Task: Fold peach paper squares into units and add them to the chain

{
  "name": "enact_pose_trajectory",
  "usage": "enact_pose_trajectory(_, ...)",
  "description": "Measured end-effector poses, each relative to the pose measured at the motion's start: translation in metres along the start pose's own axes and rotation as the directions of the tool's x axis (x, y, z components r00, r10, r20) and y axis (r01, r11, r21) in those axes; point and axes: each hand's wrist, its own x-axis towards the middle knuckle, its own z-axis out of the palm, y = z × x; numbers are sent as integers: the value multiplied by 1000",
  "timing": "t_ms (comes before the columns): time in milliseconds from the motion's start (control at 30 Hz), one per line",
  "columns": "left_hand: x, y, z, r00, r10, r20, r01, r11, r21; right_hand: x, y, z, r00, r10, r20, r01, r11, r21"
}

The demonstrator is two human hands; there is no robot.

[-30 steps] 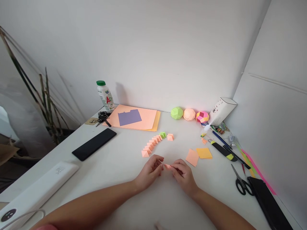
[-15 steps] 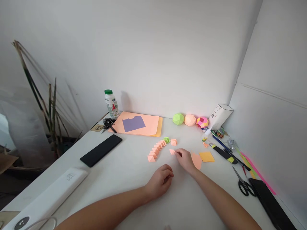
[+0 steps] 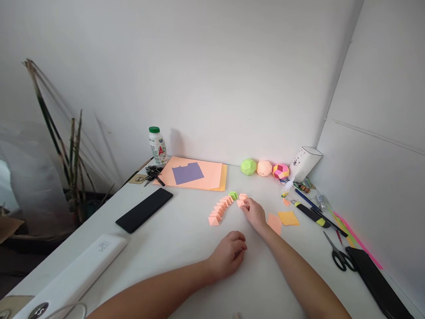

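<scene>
My right hand [image 3: 255, 215] pinches a small peach folded paper piece [image 3: 241, 203] between thumb and fingertips, at the near end of a short stack of like pieces [image 3: 243, 196]. To the left runs a curved row of folded peach paper pieces [image 3: 219, 208], with green folded pieces [image 3: 233, 195] at its far end. Nearer the camera, my left hand [image 3: 228, 254] rests on the table, its fingers curled in and nothing visible in them. Beside my right wrist lie a peach paper sheet [image 3: 274, 223] and a pad of orange paper squares [image 3: 288, 218].
Three paper balls, one of them green [image 3: 249, 167], stand along the wall. On the right are a cutter knife [image 3: 310, 213], scissors [image 3: 339, 256] and a black case [image 3: 375, 277]. Leftward lie coloured sheets [image 3: 212, 170], keys [image 3: 153, 173], a bottle [image 3: 158, 148] and a black slab [image 3: 144, 210].
My right hand has carried the peach folded piece away from me, up to the short stack. My left hand stays curled on the table. The camera view has shifted slightly.
</scene>
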Motion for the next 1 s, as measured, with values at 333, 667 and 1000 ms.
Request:
enact_pose_trajectory(333,-6,2,4,959,178,221,-241,922,303,6,-3,-2,1000,3,-8,-4,997,-74)
enact_pose_trajectory(667,-10,9,-7,894,104,435,-258,914,312,8,-1,-3,999,26,18,-25,997,-66)
enact_pose_trajectory(1000,-12,16,-18,875,97,474,-255,925,282,-39,42,-87,991,-89,104,112,966,-235)
